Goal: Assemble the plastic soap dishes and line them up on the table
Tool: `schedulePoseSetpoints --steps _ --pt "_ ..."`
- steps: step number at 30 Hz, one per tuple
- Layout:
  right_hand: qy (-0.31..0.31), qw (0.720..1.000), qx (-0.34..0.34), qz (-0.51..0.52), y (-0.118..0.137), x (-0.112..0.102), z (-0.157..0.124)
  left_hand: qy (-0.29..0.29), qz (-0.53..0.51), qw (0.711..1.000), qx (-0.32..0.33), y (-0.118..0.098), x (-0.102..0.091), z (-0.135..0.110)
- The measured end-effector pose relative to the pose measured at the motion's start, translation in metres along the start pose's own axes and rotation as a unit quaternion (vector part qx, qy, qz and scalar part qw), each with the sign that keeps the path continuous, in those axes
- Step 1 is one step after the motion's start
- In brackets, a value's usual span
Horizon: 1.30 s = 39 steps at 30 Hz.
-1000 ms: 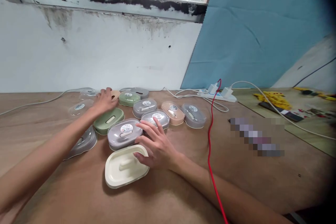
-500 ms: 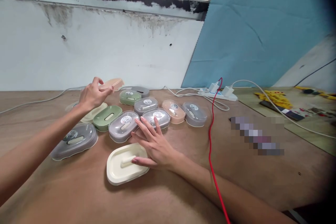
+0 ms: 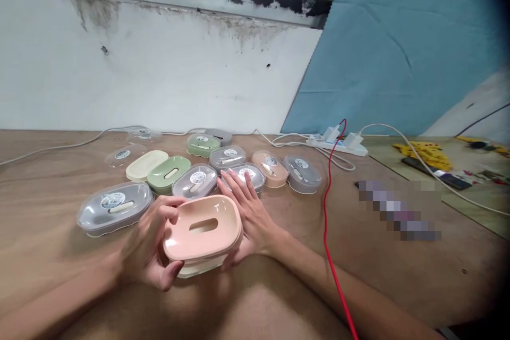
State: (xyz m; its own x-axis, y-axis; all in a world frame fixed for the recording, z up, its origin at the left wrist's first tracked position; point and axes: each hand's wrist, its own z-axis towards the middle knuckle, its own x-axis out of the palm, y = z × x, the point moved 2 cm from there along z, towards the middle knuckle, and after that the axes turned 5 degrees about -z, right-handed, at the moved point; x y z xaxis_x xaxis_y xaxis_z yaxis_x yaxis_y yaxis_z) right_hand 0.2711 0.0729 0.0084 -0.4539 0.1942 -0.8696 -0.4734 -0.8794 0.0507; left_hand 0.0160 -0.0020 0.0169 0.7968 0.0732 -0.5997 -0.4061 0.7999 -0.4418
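Note:
In my left hand (image 3: 153,244) is a peach oval soap dish (image 3: 207,210) with a slot in its middle, gripped at its left end. The dish sits tilted just over a cream soap dish base (image 3: 203,266), which it mostly hides; whether the two touch, I cannot tell. My right hand (image 3: 251,218) rests at the right side of both pieces, fingers stretched toward the back. Its thumb is low by the cream base. Beyond the fingers lie a green tray (image 3: 169,174) and lidded grey soap boxes (image 3: 195,180).
More lidded soap boxes stand behind, including a peach one (image 3: 270,169) and a green one (image 3: 202,143). Clear lids (image 3: 122,155) lie at the back left. A red cable (image 3: 327,212) runs along the right, from a white power strip (image 3: 350,147).
My left hand has come from the back with the peach dish and now holds it over the cream base. My right hand stays beside the base, its thumb off the middle peg.

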Motion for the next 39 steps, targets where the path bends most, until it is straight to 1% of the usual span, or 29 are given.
schedulePoseSetpoints --steps 2,5,6,7,9,11,14,18,20,23,25,28,33,36,39 --pt "-0.025 0.999 -0.023 0.020 0.003 -0.006 0.001 0.015 -0.001 1.000 0.000 0.004 -0.003 -0.002" --pt "-0.074 0.994 -0.045 0.062 0.009 -0.015 0.003 0.042 0.022 0.999 0.017 0.004 -0.006 -0.003" --pt "-0.076 0.992 -0.054 0.080 0.011 -0.017 0.004 0.052 0.032 0.998 0.021 0.003 -0.006 -0.003" --pt "-0.063 0.991 -0.065 0.100 0.013 -0.018 0.005 0.064 0.043 0.997 0.024 0.001 -0.005 -0.002" --pt "-0.011 0.986 -0.089 0.139 0.017 -0.019 0.006 0.079 0.060 0.995 0.025 -0.001 -0.003 -0.001" --pt "0.027 0.982 -0.096 0.160 0.019 -0.017 0.007 0.092 0.063 0.994 0.019 -0.002 -0.001 0.001" --pt "0.028 0.982 -0.073 0.173 0.020 -0.013 0.005 0.115 0.052 0.992 0.002 -0.001 -0.001 0.003" --pt "0.035 0.979 -0.062 0.192 0.019 -0.009 0.002 0.193 0.036 0.980 -0.033 0.000 -0.005 0.004" --pt "0.041 0.977 -0.065 0.197 0.019 -0.009 0.002 0.218 0.016 0.974 -0.052 -0.001 -0.007 0.005" --pt "0.051 0.977 -0.071 0.193 0.019 -0.010 0.002 0.213 -0.020 0.975 -0.067 -0.002 -0.007 0.006" --pt "0.048 0.980 -0.070 0.179 0.019 -0.009 0.002 0.203 -0.020 0.978 -0.054 -0.001 -0.006 0.006" --pt "0.040 0.986 -0.055 0.155 0.018 -0.007 0.001 0.175 0.015 0.984 -0.026 0.002 -0.005 0.004" --pt "0.065 0.988 -0.027 0.138 0.015 -0.004 0.000 0.136 0.072 0.988 -0.009 0.008 -0.005 0.001" --pt "0.078 0.988 -0.019 0.133 0.014 -0.002 -0.002 0.113 0.083 0.990 -0.001 0.007 -0.005 0.002" --pt "0.068 0.989 -0.021 0.127 0.014 -0.001 -0.003 0.101 0.085 0.991 0.009 0.005 -0.007 0.006"
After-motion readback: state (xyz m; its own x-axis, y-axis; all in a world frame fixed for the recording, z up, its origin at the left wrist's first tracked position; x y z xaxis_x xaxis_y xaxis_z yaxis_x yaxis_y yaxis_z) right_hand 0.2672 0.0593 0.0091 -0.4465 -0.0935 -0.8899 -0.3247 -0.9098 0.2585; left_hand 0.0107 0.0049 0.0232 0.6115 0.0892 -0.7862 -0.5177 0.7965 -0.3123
